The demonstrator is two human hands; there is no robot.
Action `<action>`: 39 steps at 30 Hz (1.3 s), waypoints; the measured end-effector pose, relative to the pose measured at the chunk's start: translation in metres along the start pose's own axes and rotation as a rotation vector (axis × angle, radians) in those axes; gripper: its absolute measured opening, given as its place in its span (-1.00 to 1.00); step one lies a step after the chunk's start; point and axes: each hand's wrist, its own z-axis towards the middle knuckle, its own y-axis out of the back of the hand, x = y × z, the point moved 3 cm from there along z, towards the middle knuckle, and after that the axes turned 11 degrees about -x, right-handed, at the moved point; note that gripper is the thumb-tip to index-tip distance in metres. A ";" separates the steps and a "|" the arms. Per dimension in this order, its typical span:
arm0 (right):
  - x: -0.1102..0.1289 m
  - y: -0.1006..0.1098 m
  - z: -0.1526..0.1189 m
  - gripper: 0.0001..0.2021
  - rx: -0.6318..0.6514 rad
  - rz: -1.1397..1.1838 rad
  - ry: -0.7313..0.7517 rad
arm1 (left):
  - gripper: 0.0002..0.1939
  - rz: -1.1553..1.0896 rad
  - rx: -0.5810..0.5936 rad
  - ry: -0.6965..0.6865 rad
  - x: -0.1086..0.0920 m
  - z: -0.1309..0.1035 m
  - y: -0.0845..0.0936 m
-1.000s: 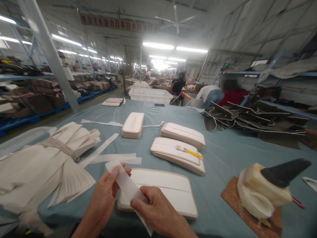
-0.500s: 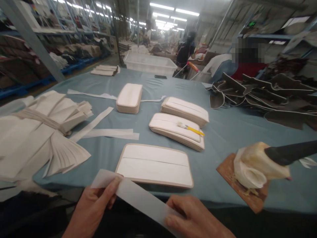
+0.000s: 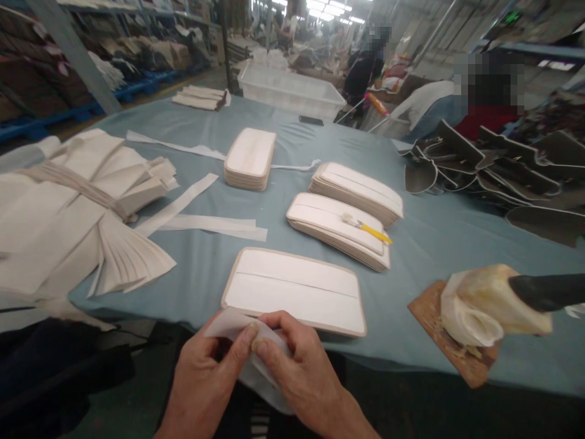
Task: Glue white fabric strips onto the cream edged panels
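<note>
Both hands of a worker meet at the near edge of a table (image 3: 434, 238) covered in blue-green material, sharing one pale, translucent strip (image 3: 258, 375). The left hand (image 3: 205, 369) pinches the strip between its thumb and curled fingers, thumb pressed on top near one end. The right hand (image 3: 306, 366) grasps it the same way, fingers bent and thumb tip close beside the other thumb. Neither grip is wide; each is closed down on the thin material, which bends between the hands and hangs below the thumbs. The strip is just in front of a white panel (image 3: 295, 289) with tan edging, lying flat, a dark line running along its length. Whether the fingers touch the panel cannot be told. Beyond it, a yellow-handled brush (image 3: 375, 232) rests on a stack of similar panels (image 3: 315, 213). Loose strips (image 3: 210, 225) lie to the left, near a tied cream bundle (image 3: 59, 201); to the right, a pale container (image 3: 475, 305) sits on a brown board (image 3: 427, 311).
</note>
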 end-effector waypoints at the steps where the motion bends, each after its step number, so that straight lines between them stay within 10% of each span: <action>1: 0.001 0.004 0.002 -0.63 -0.005 -0.011 -0.004 | -0.45 -0.011 -0.015 -0.017 0.002 0.002 0.004; 11: 0.022 0.018 0.021 -0.75 0.154 -0.038 -0.049 | -0.53 -0.099 0.098 -0.053 0.009 0.010 0.003; 39: 0.043 0.007 0.093 -0.76 -0.090 -0.588 -0.009 | -0.76 0.300 -0.246 -0.586 0.026 0.066 0.020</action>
